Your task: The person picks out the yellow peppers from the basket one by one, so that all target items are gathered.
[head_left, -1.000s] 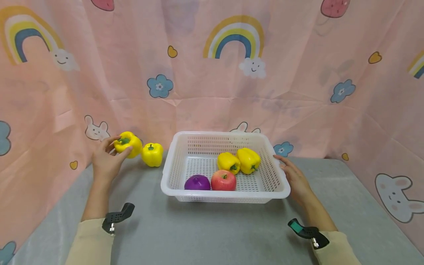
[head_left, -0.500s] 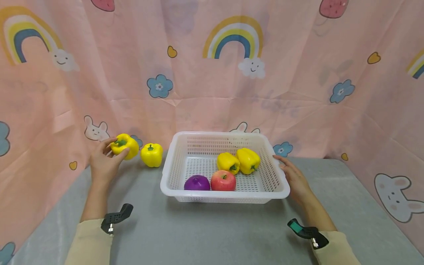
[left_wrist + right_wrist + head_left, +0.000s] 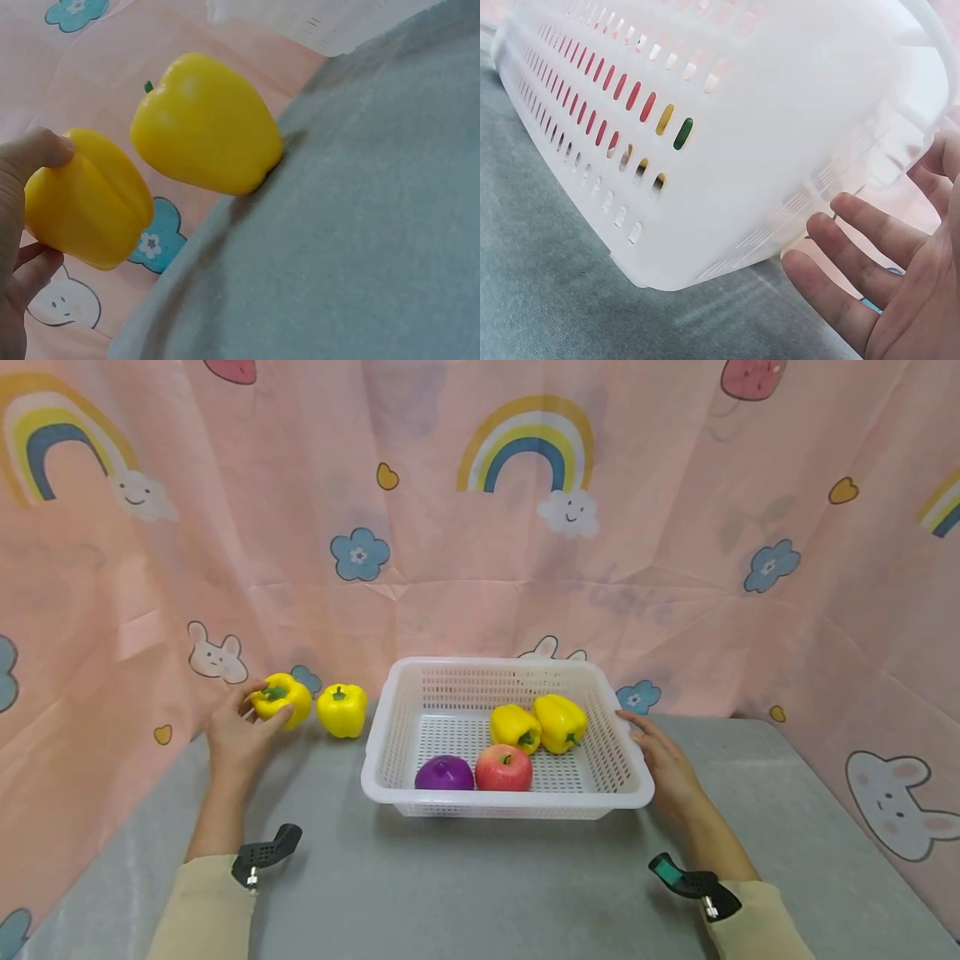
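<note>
My left hand (image 3: pixel 238 739) pinches a yellow bell pepper (image 3: pixel 283 703) between thumb and fingers, its green stem toward me. In the left wrist view the thumb lies on top of the pepper and fingertips come from below. Just right of it a second yellow bell pepper (image 3: pixel 342 712) stands upright on the table, stem up. My right hand (image 3: pixel 670 768) is at the right end of a white plastic basket (image 3: pixel 507 802), fingertips at its rim. The right wrist view shows several fingers (image 3: pixel 855 270) loosely extended beside the basket wall.
Inside the basket lie two yellow bell peppers (image 3: pixel 560 723), a red apple (image 3: pixel 504 768) and a round purple vegetable (image 3: pixel 444 773). The grey table (image 3: pixel 465 893) ends at a pink patterned curtain (image 3: pixel 480 602) behind. Each wrist wears a black strap (image 3: pixel 264 855).
My left hand has lowered the held pepper toward the table and shifted slightly left. The right hand and the basket have stayed in place.
</note>
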The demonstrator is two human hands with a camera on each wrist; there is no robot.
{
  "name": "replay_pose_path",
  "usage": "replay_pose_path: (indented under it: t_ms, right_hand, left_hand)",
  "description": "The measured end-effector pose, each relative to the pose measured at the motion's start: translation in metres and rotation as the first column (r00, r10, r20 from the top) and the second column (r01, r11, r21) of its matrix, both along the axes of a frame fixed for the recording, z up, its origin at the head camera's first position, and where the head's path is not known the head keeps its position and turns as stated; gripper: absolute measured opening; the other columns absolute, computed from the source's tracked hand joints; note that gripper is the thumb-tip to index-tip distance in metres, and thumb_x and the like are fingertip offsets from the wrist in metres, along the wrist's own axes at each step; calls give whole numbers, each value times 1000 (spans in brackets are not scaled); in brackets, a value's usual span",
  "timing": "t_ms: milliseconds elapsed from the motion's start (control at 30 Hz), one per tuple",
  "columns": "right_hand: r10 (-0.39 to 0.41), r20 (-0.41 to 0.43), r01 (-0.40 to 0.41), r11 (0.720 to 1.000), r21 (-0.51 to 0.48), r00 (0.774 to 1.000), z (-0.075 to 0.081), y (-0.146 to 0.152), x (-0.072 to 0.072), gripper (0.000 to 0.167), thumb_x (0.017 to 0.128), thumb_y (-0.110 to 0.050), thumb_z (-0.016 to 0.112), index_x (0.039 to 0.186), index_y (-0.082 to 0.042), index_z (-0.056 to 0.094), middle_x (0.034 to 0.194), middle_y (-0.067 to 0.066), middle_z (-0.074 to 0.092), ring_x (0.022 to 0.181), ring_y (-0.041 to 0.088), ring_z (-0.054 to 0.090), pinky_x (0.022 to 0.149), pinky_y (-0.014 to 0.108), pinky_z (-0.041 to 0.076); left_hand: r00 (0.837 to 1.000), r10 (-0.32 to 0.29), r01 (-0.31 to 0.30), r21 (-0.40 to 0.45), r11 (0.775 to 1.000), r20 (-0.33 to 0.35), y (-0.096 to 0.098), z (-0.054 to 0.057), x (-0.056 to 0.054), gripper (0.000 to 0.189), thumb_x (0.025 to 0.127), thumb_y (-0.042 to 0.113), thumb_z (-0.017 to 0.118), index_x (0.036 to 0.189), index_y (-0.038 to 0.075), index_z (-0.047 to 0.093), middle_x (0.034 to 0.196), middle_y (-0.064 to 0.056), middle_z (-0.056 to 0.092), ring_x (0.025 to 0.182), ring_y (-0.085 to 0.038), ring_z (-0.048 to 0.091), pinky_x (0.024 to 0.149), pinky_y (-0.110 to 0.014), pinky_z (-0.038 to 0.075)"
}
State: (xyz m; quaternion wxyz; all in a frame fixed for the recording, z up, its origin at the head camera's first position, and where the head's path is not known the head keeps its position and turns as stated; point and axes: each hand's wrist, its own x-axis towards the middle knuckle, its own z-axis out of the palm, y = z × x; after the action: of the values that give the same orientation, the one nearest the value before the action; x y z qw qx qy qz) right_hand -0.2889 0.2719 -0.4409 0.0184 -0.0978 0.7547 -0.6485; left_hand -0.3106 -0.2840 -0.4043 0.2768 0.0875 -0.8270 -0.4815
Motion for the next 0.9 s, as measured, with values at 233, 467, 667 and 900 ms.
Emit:
replay_pose_path:
  t_ms: [233,467,667,900]
  right_hand:
    - [16,-15,-16,1000,-20,1000,0,0,-1,51,110,-38,34,157,-18,32,133,-18,52,104,4,67,85,27,61]
    - [12,-16,-13,1000,-19,1000,0,1,-1,51,110,-38,33,157,-19,32,133,-18,51,103,3,67,85,26,61]
    - [5,-4,-5,1000,-19,1000,0,1,-1,50,110,-39,35,157,-21,33,133,-19,52,103,4,68,85,27,62]
    - [10,0,-10,1000,-20,1000,0,2,-1,50,110,-38,34,157,-21,33,133,-20,53,103,4,68,85,26,61]
  left_hand:
    - [999,3,-3,-5,1000,41,-1,-7,-2,58,91,23,76,142,5,55,149,-16,52,141,-36,49,114,-52,43]
    - [997,-2,2,-12,1000,75,0,-11,-2,58,92,24,75,142,4,54,147,-17,52,139,-37,50,114,-52,44]
    - [995,-16,17,-10,1000,103,-1,-15,-4,59,92,24,75,142,4,54,149,-16,52,140,-39,50,114,-52,44]
    - [990,-13,15,-12,1000,139,-2,-21,-6,59,92,22,74,143,3,53,150,-18,52,142,-39,48,115,-51,43]
